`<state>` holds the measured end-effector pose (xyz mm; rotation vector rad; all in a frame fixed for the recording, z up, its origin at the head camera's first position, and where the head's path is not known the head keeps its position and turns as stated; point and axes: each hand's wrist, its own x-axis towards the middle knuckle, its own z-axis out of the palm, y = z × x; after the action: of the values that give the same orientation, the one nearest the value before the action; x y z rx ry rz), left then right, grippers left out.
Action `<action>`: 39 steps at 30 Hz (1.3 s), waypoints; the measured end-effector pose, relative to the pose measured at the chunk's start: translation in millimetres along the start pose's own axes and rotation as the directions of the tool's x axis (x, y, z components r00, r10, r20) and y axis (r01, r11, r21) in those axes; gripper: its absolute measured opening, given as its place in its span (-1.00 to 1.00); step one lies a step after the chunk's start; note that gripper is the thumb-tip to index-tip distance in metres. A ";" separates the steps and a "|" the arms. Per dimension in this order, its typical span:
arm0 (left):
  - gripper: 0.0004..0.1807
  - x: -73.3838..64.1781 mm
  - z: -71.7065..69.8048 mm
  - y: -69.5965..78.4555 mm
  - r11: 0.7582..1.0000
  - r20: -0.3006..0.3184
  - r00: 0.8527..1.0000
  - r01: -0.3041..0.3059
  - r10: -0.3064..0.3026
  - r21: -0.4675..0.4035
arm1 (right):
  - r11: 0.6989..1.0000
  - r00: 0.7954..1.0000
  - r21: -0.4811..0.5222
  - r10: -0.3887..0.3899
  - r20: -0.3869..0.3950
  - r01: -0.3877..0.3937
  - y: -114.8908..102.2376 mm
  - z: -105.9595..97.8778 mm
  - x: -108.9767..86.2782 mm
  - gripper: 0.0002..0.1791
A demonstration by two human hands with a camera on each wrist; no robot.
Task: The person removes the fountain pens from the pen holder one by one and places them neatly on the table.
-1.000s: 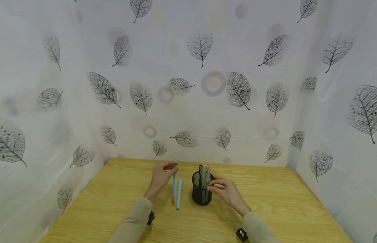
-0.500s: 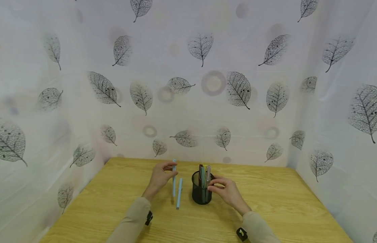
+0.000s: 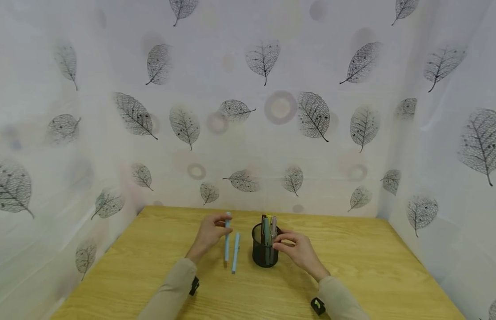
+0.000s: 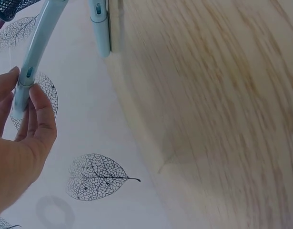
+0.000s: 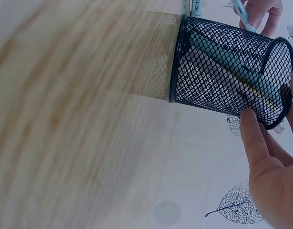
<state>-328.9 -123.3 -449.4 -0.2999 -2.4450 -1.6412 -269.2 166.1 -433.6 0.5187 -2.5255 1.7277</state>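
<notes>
My left hand (image 3: pixel 210 232) pinches a light blue pen (image 3: pixel 226 246) near its upper end, between thumb and fingers. In the left wrist view, this pen (image 4: pixel 39 43) slants above the tabletop. A second light blue pen (image 3: pixel 236 254) lies on the table just right of it. Farther right stands a black mesh pen holder (image 3: pixel 265 255) with several pens inside, among them a green one (image 3: pixel 266 232). My right hand (image 3: pixel 300 253) holds the holder at its upper right side, with fingers at the rim. The right wrist view shows one fingertip (image 5: pixel 248 117) against the mesh (image 5: pixel 217 62).
The wood-grain table (image 3: pixel 352 266) reaches back to a pale leaf-printed sheet (image 3: pixel 248 146), which also hangs at both sides. Black wrist bands (image 3: pixel 318 306) sit by the beige sleeves (image 3: pixel 340 298).
The left hand has shifted slightly left and brought its pen a little lower, its bottom end nearer the table. The right hand and pen holder have stayed in place.
</notes>
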 end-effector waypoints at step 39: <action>-0.55 5.3 -8.0 -28.1 0.993 0.168 0.980 0.100 -0.109 0.059 | 1.000 1.000 -0.008 -0.007 -0.013 0.007 18.7 2.5 7.0 -0.85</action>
<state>-341.2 -140.7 -470.0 -0.3230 -2.6669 -1.6554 -280.9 168.1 -449.8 0.5133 -2.5181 1.7120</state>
